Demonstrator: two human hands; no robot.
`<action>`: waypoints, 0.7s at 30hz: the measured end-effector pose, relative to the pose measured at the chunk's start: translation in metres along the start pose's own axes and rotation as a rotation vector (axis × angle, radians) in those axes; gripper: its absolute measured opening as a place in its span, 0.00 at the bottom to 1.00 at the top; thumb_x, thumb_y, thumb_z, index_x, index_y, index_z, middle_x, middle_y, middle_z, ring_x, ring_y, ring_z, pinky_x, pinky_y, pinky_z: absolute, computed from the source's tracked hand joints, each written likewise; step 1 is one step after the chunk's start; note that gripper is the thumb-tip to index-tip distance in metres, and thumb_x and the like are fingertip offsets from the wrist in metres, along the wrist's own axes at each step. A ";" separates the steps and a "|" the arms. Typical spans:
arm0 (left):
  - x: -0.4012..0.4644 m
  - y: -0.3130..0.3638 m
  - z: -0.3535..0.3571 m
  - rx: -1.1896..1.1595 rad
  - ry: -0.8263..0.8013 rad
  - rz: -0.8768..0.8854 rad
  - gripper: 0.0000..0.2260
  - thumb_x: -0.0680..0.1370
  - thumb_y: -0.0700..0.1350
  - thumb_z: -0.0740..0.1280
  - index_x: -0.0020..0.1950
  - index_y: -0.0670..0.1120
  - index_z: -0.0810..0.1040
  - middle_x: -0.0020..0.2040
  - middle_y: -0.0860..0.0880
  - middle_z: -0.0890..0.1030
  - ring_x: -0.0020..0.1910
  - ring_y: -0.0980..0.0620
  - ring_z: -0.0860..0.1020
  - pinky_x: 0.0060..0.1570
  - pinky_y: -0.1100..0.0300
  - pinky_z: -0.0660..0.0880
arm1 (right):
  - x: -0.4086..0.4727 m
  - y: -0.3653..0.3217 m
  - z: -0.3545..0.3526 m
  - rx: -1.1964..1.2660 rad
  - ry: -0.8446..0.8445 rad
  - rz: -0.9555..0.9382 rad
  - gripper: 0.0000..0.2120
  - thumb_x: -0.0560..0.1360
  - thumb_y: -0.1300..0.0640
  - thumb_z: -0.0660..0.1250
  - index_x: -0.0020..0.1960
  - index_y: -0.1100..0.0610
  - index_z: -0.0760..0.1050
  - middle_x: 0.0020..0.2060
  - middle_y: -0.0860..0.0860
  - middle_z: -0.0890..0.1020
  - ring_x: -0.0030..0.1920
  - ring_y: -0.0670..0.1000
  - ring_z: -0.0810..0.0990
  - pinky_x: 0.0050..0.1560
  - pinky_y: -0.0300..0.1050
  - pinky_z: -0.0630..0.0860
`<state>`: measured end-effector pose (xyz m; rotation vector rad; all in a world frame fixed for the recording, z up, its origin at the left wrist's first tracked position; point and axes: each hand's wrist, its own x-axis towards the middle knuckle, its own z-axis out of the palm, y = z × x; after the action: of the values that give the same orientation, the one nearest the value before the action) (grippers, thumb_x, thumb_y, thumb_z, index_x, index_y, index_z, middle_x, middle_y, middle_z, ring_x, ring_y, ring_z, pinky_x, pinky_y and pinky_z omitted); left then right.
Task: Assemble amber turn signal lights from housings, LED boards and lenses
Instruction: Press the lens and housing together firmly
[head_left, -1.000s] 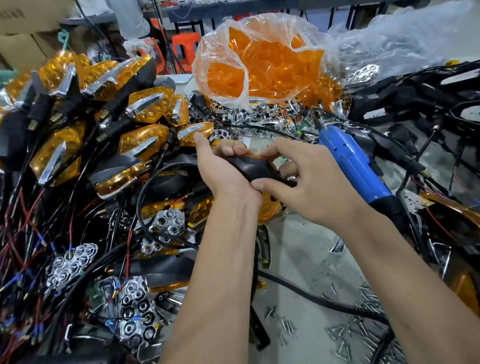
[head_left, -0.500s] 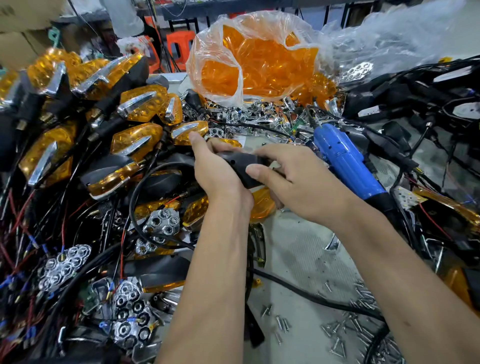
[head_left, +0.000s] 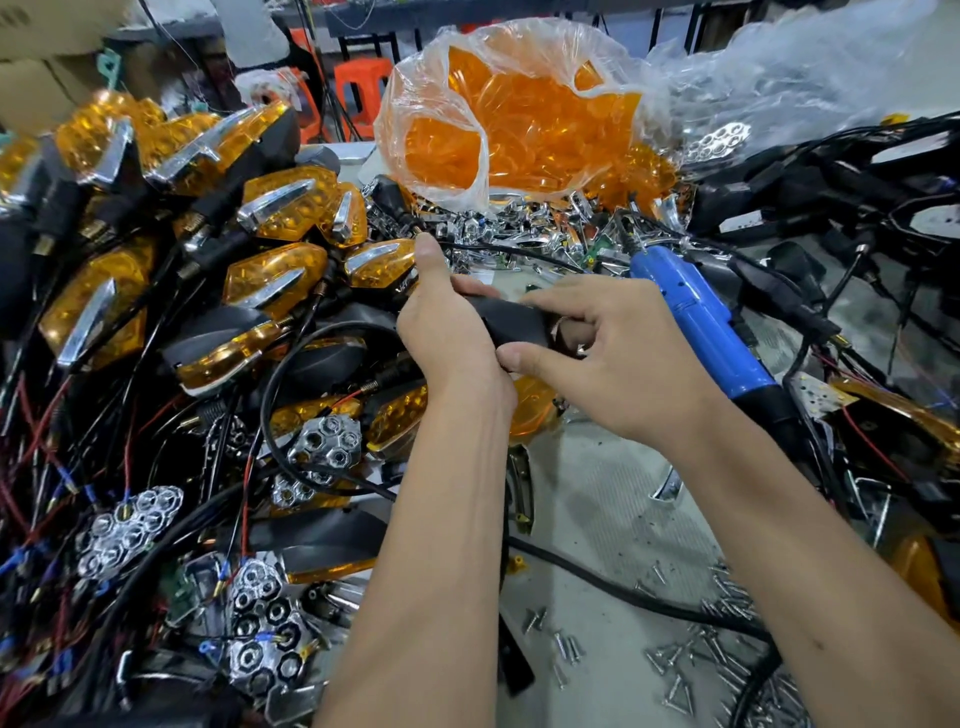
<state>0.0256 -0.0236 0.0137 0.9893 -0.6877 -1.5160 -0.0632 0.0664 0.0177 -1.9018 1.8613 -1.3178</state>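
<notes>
Since a moment ago we have barely shifted: our left hand (head_left: 447, 332) and right hand (head_left: 618, 364) both grip the black housing (head_left: 511, 322) above the tabletop (head_left: 613, 525), beside the blue screwdriver (head_left: 701, 322).

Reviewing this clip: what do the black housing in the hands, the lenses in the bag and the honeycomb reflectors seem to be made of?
Black housing, gripped by the left hand and the right hand: likely moulded plastic, matte, with a dull, even sheen.
Lenses in the bag: translucent amber plastic; light passes through them.
Honeycomb reflectors: mirror-bright chrome finish, probably plated plastic, though metal cannot be ruled out.
</notes>
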 end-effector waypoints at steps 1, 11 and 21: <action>-0.002 -0.001 0.001 0.016 -0.023 -0.012 0.29 0.82 0.63 0.62 0.25 0.51 0.74 0.26 0.52 0.78 0.33 0.49 0.77 0.46 0.48 0.80 | 0.000 0.003 -0.002 0.030 0.015 0.046 0.14 0.70 0.53 0.81 0.54 0.51 0.86 0.38 0.51 0.81 0.33 0.44 0.74 0.36 0.45 0.71; -0.002 0.007 -0.006 -0.226 -0.172 -0.209 0.28 0.84 0.66 0.53 0.32 0.48 0.65 0.27 0.52 0.65 0.23 0.53 0.67 0.31 0.62 0.69 | 0.000 0.007 -0.005 0.150 -0.126 0.039 0.15 0.69 0.62 0.80 0.50 0.55 0.75 0.43 0.46 0.81 0.37 0.47 0.81 0.32 0.43 0.74; -0.005 0.010 -0.006 -0.341 -0.257 -0.169 0.28 0.86 0.62 0.52 0.32 0.47 0.64 0.26 0.51 0.64 0.23 0.53 0.66 0.31 0.60 0.66 | 0.001 0.006 0.001 0.071 0.040 -0.150 0.15 0.69 0.58 0.81 0.46 0.62 0.78 0.43 0.43 0.79 0.42 0.36 0.78 0.40 0.28 0.70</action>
<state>0.0356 -0.0198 0.0204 0.6120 -0.5081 -1.8573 -0.0666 0.0643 0.0136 -2.0262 1.6935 -1.4563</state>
